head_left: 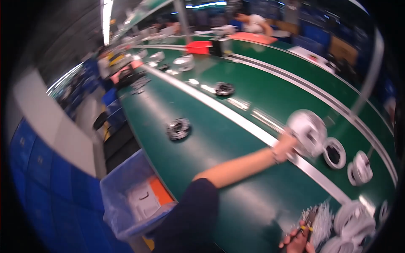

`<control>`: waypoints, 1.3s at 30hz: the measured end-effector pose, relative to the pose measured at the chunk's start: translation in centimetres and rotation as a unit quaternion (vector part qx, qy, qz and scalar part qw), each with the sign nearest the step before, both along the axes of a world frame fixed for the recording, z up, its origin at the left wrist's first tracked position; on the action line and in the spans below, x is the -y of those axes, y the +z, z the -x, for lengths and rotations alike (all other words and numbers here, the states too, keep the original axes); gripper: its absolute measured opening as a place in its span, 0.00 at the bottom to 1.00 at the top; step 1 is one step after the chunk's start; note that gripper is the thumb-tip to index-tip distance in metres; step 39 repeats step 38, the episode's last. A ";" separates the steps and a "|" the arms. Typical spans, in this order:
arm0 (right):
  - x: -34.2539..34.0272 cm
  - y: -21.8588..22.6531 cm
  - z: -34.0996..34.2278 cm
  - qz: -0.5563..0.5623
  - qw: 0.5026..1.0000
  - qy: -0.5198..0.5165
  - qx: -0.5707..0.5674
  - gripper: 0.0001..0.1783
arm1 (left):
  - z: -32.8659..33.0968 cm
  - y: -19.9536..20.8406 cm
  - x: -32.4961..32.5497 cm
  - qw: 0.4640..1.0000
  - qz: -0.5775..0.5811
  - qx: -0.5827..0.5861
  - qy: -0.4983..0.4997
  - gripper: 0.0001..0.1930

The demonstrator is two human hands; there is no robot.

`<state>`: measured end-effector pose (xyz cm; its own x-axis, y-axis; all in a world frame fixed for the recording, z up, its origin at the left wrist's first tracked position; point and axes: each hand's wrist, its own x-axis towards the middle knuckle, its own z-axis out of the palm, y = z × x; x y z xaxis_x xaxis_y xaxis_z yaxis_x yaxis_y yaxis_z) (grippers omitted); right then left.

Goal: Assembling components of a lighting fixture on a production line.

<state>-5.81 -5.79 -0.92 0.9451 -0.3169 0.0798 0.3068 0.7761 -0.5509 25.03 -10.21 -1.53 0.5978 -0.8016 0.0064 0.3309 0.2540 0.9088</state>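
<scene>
My left arm stretches across the green bench, and my left hand [286,147] is closed on a white round plastic housing [307,130] above the silver rail. Motion blurs this hand and the housing. At the lower right, my right hand [297,243] grips dark cutting pliers [309,221] with yellow marks near the handles. Beside the pliers lies a bundle of thin clear strands [322,219]; I cannot tell exactly what they are. A dark round part with a silvery rim [179,129] sits on the bench left of my forearm.
Several white housings [354,219] crowd the lower right. A white ring [334,153] and another housing [360,168] lie on the green conveyor [270,92], beyond the metal rail [219,109]. A lined bin [114,202] stands left of the bench. Another person [255,24] works across the line.
</scene>
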 end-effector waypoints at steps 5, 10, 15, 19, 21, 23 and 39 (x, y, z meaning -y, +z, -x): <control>-0.6 -0.9 -1.1 -0.038 0.999 0.009 0.013 0.30 | 3.8 -0.1 -3.7 0.990 0.019 0.010 -0.139 0.32; 0.9 -0.3 -0.5 -0.039 0.999 0.008 0.031 0.31 | 5.7 0.4 -3.6 0.979 0.030 0.060 -0.195 0.32; 1.4 -0.4 -2.9 -0.046 0.997 -0.046 -0.042 0.40 | 4.1 2.1 -5.4 0.975 -0.027 0.117 -0.189 0.36; 1.9 0.5 -3.5 -0.035 0.997 -0.032 -0.053 0.36 | 3.9 1.7 -5.5 0.967 -0.045 0.145 -0.203 0.36; 1.8 0.5 -3.2 -0.041 0.997 -0.039 -0.056 0.36 | 4.4 2.4 -5.8 0.958 -0.026 0.179 -0.222 0.37; 1.6 0.7 -3.1 -0.042 0.997 -0.039 -0.056 0.36 | 5.1 2.9 -6.1 0.962 -0.029 0.164 -0.217 0.38; 1.9 0.3 -3.1 -0.105 0.994 -0.040 0.001 0.42 | 5.5 3.1 -7.2 0.934 -0.017 0.250 -0.255 0.38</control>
